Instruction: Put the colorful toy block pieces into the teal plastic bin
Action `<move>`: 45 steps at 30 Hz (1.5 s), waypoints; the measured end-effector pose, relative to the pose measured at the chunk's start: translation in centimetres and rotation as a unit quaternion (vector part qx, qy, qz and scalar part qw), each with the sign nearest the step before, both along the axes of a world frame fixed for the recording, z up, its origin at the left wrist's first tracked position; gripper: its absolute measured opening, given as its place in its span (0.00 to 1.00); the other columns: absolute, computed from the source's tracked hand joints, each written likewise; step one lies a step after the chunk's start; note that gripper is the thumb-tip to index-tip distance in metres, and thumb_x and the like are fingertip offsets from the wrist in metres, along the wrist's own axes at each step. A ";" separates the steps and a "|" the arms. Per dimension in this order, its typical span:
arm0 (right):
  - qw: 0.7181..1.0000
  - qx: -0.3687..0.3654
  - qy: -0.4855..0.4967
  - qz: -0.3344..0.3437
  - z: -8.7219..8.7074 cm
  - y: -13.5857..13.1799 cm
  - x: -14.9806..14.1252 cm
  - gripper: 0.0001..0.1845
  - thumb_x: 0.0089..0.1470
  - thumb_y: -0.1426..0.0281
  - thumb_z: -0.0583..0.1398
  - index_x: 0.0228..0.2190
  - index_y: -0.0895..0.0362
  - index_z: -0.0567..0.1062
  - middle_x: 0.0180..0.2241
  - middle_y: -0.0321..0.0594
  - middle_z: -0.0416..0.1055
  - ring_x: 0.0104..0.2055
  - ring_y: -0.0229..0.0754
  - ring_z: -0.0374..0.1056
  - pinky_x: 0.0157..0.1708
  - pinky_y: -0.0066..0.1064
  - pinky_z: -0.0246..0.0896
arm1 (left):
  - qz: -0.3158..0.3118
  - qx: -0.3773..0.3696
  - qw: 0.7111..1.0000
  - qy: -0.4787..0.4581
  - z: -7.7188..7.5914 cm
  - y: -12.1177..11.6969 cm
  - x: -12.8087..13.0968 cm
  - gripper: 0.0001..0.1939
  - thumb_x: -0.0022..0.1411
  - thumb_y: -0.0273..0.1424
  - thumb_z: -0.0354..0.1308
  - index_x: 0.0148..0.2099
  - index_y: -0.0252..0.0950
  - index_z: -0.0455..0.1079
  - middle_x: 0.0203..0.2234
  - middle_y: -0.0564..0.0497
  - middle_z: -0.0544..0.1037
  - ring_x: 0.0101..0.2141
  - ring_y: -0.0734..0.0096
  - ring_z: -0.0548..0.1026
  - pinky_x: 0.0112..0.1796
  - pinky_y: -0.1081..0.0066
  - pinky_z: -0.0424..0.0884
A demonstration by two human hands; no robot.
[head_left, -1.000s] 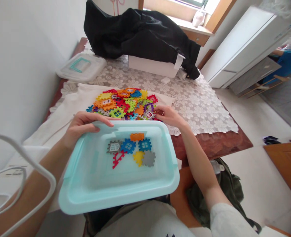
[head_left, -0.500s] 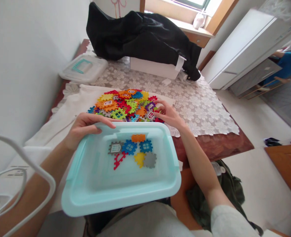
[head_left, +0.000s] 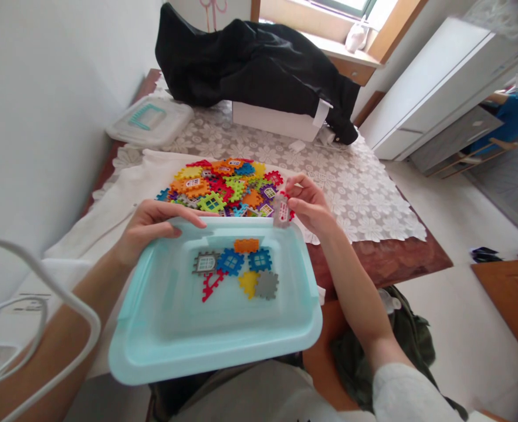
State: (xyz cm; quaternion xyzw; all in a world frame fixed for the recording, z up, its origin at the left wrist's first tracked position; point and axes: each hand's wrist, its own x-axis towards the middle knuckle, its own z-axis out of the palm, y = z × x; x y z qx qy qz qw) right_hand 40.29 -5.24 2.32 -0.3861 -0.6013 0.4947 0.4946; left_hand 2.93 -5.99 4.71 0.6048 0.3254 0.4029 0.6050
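A light teal plastic tub [head_left: 162,351] is tilted toward me at the table's near edge. My left hand [head_left: 155,224] grips its far left rim, fingers lying over the edge. Inside the tub lie several interlocking plastic building pieces, among them a blue window piece [head_left: 230,261], a red triangle [head_left: 212,285] and a grey square [head_left: 267,285]. Just beyond the far rim is a colourful pile of building pieces [head_left: 212,202]. At its right side my right hand [head_left: 308,205] pinches a grey window piece [head_left: 281,212], blurred by motion, above the tub's far right corner.
A clear lid with a teal handle [head_left: 151,122] lies at the back left of the lace-covered table [head_left: 351,202]. Black fabric [head_left: 259,64] drapes over a white box [head_left: 274,120]. A white cable [head_left: 65,293] loops at the left. Another person [head_left: 511,117] is at the far right.
My right hand has lifted a grey window piece from the right side of the pile and drawn it toward the tub's rim. My left hand and the tub stay put.
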 end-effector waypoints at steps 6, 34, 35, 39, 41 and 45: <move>0.969 0.100 -0.209 -0.090 -1.1 0.7 -1.1 0.31 0.75 0.38 0.56 0.51 0.47 0.84 0.57 0.49 0.85 0.65 0.56 0.79 0.70 0.51 0.73 | -0.007 0.004 1.000 -0.006 0.2 0.0 0.2 0.12 0.53 0.28 0.71 0.39 0.34 0.95 0.45 0.36 0.93 0.43 0.46 0.93 0.44 0.66 0.85; 0.960 0.182 -0.177 -0.119 -4.3 2.4 -1.4 0.19 0.69 0.48 0.70 0.38 0.50 0.85 0.38 0.41 0.85 0.43 0.49 0.79 0.50 0.43 0.77 | 0.006 -0.009 1.000 0.007 0.2 0.0 0.3 0.13 0.49 0.31 0.72 0.37 0.38 0.95 0.43 0.39 0.94 0.41 0.48 0.93 0.44 0.66 0.83; 0.972 0.159 -0.130 -0.118 -4.1 2.4 -1.5 0.22 0.68 0.44 0.70 0.38 0.49 0.84 0.37 0.40 0.84 0.42 0.48 0.79 0.49 0.43 0.77 | 0.005 -0.008 1.000 0.006 0.2 0.0 0.3 0.13 0.49 0.31 0.72 0.37 0.38 0.95 0.43 0.40 0.94 0.40 0.50 0.93 0.43 0.67 0.83; 0.991 0.091 0.053 -0.078 -2.5 1.6 -1.4 0.29 0.59 0.35 0.74 0.36 0.47 0.83 0.45 0.41 0.85 0.51 0.50 0.82 0.56 0.46 0.80 | 0.006 -0.003 1.000 0.013 0.0 0.1 0.2 0.12 0.50 0.30 0.72 0.37 0.39 0.95 0.43 0.41 0.94 0.40 0.53 0.92 0.42 0.70 0.83; 0.992 0.086 0.088 -0.019 -1.4 0.9 -1.1 0.27 0.56 0.37 0.77 0.34 0.47 0.83 0.54 0.43 0.85 0.58 0.53 0.82 0.62 0.51 0.80 | 0.003 -0.001 1.000 0.014 -0.2 0.1 0.1 0.13 0.50 0.30 0.71 0.37 0.39 0.95 0.44 0.41 0.94 0.42 0.52 0.93 0.43 0.69 0.83; 0.981 0.075 0.058 0.166 0.0 -0.1 -0.5 0.26 0.54 0.40 0.79 0.39 0.46 0.88 0.63 0.46 0.84 0.63 0.58 0.83 0.65 0.56 0.80 | -0.003 -0.003 1.000 0.014 -0.3 0.2 -0.2 0.13 0.52 0.30 0.71 0.39 0.39 0.95 0.46 0.41 0.94 0.45 0.50 0.93 0.44 0.68 0.84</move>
